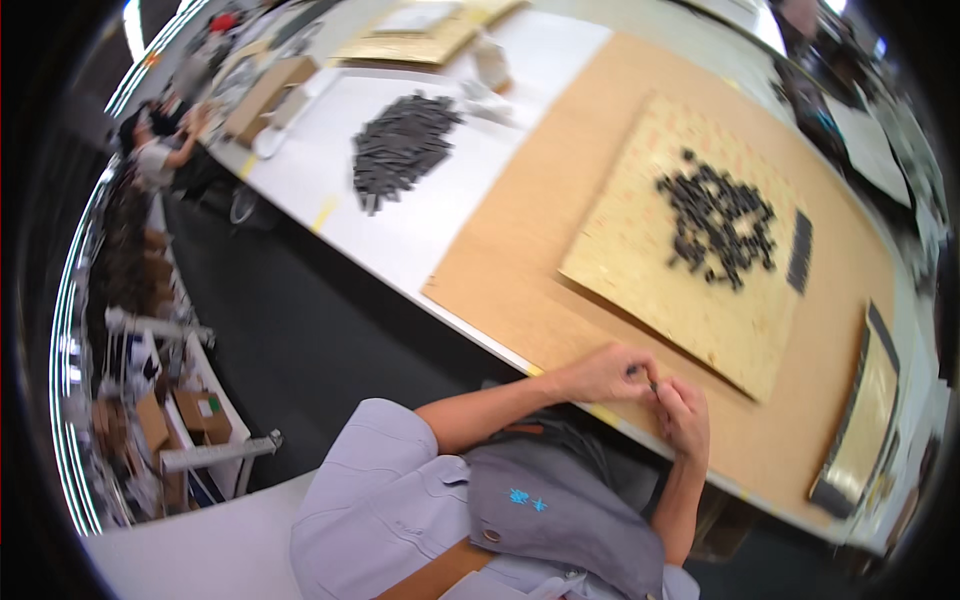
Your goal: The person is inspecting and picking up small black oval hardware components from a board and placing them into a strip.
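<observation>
Close together above the table's near edge, my left hand (607, 373) and my right hand (686, 415) are both closed in a pinch. A small dark piece (653, 386) shows between their fingertips; it is too small and blurred to name its kind. Just beyond my hands lies a yellowish board (630, 235), with a loose heap of small black pieces (722, 222) on it. Beside the heap, to the right, a tidy row of dark pieces (800, 250) lies along the board's edge.
A pile of dark grey strips (405, 148) lies on the white tabletop at the far left. Behind it are a bottle (491, 62) and another yellowish board (440, 50). At right sits a yellowish panel with dark edging (860, 415). Another person (158, 150) sits at far left.
</observation>
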A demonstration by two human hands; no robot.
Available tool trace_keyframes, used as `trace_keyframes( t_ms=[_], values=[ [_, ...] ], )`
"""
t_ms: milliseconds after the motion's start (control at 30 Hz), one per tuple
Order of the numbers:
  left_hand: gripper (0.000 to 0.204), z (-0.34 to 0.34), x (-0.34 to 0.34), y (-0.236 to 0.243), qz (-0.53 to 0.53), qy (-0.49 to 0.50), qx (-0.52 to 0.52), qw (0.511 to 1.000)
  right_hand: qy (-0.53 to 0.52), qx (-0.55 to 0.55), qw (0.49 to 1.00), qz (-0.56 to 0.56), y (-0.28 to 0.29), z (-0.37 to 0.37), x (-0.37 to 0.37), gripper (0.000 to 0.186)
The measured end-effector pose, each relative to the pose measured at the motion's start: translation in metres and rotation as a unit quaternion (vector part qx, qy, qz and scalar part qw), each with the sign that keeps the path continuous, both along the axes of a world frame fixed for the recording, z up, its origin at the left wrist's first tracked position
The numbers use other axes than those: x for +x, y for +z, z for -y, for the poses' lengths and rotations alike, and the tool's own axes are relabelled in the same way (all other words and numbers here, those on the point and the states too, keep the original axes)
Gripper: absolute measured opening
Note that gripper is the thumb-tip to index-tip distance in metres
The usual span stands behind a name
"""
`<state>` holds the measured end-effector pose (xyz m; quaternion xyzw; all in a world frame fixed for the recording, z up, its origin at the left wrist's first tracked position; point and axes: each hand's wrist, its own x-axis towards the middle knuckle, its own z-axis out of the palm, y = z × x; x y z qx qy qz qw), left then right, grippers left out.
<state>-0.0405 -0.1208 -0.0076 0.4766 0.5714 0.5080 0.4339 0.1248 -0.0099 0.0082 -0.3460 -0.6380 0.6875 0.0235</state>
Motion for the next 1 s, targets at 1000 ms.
trace_keyframes(
  t_ms=[1000],
  values=[
    [0.026, -0.008, 0.008, -0.014, 0.356, 0.019, 0.042, 0.933, -0.061, 0.149, 0.98, -0.114, -0.001, 0.029, -0.046, 0.01]
  ],
)
